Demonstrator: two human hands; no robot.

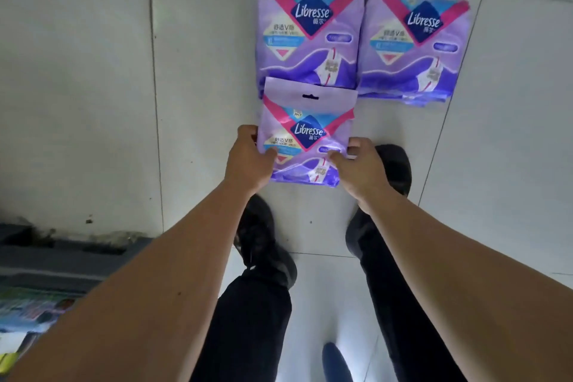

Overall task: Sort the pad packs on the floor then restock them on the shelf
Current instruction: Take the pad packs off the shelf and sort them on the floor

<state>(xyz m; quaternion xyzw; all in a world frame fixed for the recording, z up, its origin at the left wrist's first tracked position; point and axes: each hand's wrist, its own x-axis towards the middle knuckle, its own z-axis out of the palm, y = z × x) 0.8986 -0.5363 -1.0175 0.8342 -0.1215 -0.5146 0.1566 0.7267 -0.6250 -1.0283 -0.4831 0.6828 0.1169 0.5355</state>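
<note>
Left hand (248, 161) and right hand (359, 164) pinch a purple plastic Libresse pad pack (305, 133) by its sides; two matching stacks (310, 37) lie at twelve o'clock.

Large pale grey glossy floor tiles (77, 71) with thin dark grout lines fill the view. At lower left runs a dark grey grimy shelf base (62, 257); soft light reflects off the tiles near the bottom.

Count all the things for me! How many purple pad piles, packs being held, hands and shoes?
Pad piles on the floor: 2
Held pad pack: 1
Hands: 2, left hand, right hand
Black shoes: 2
Total: 7
</note>
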